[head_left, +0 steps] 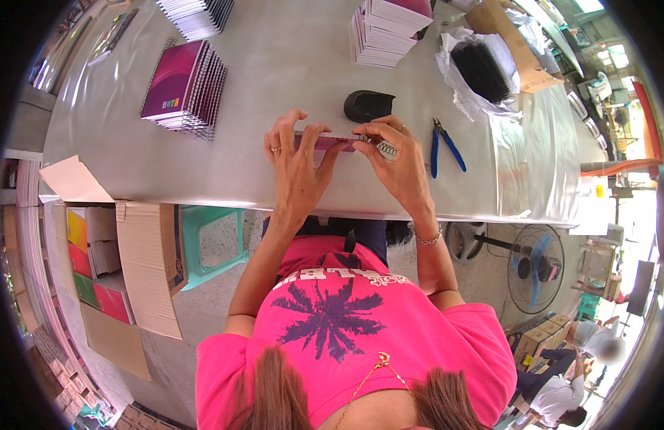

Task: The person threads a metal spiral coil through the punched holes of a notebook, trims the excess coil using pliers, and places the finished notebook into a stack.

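Observation:
Near the table's front edge, my left hand [297, 163] pinches a small purple notebook [323, 142], seen nearly edge-on, between thumb and fingers. My right hand [398, 163] is closed on a thin dark spiral binding coil [384, 148], whose loops stick out below the fingers. One end of the coil meets the notebook's right end; how far it runs through the holes is hidden by the fingertips. Just beyond my right hand lies a black curved object [368, 106] of a kind I cannot make out. To its right rest blue-handled cutters [447, 148], jaws pointing away.
Coil-bound purple notebooks [176, 82] are stacked at left, another stack [196, 16] behind. Unbound pads [384, 36] stand at the back. Black coils [482, 68] lie on white wrapping. Below the table are an open carton [149, 261], green stool [215, 244] and fan [533, 269].

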Demonstrator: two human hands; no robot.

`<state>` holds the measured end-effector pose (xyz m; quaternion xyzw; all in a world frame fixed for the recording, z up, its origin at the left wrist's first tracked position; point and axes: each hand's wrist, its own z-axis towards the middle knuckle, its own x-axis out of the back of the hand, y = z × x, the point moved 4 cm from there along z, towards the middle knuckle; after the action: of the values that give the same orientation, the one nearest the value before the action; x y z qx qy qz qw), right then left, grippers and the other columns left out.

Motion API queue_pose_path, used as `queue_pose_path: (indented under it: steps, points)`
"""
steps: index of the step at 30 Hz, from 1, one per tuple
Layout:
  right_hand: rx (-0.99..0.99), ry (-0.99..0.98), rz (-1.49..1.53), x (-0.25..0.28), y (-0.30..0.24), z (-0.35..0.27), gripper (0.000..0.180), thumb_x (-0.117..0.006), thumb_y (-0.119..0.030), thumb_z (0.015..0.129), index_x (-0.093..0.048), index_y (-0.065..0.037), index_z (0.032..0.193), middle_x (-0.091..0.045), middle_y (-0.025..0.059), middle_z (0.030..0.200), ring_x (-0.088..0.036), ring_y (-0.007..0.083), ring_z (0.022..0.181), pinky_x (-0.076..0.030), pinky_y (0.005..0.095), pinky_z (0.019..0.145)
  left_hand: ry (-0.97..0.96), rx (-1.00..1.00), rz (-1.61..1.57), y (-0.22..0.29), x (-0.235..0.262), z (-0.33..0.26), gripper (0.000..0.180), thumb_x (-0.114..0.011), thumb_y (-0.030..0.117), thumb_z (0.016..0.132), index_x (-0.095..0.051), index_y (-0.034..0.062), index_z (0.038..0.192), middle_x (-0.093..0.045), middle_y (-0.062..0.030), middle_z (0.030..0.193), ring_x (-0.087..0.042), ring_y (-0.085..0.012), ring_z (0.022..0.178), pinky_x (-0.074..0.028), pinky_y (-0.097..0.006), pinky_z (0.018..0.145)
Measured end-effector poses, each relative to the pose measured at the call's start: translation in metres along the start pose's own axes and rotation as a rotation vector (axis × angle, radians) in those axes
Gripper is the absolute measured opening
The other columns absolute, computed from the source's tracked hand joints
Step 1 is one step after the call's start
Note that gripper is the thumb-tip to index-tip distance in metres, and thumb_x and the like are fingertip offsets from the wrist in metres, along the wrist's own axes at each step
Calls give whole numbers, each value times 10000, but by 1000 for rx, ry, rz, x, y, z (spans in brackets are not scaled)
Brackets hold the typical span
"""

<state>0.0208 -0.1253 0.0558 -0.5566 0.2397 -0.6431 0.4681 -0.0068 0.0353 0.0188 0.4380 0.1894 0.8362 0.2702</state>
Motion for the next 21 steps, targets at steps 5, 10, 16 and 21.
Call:
queue_pose_path:
  steps: [5,10,16,21]
  points:
    - [-19,-6,42,-2,1,-1,156,-713,-47,838,-698,12,982,-631,128,934,-647,260,780,-494,337,725,60,22,-42,1,1,-2,388,-806,184,760,-621,120,1095,-398,-167,1322,-378,-351,1252,-302,-487,1018]
    - [68,24,-80,0,-6,-1,149,-717,-39,826,-698,14,964,-650,137,906,-648,271,777,-500,339,711,107,79,-63,1,2,-4,523,-861,122,701,-587,123,1146,-325,-193,1375,-326,-375,1281,-347,-475,997]
    - [84,38,-76,0,-2,-4,145,-723,-45,815,-707,1,952,-663,138,903,-649,291,781,-504,348,718,141,183,-182,0,2,-7,627,-877,193,690,-523,97,1199,-339,-211,1317,-317,-396,1278,-337,-494,994]
    - [73,-70,-29,2,7,-1,147,-714,-52,831,-718,-15,973,-670,127,996,-640,265,887,-499,334,794,49,161,-223,-14,-2,-4,604,-894,206,653,-493,56,1078,-469,-152,1091,-372,-361,1156,-364,-474,954]
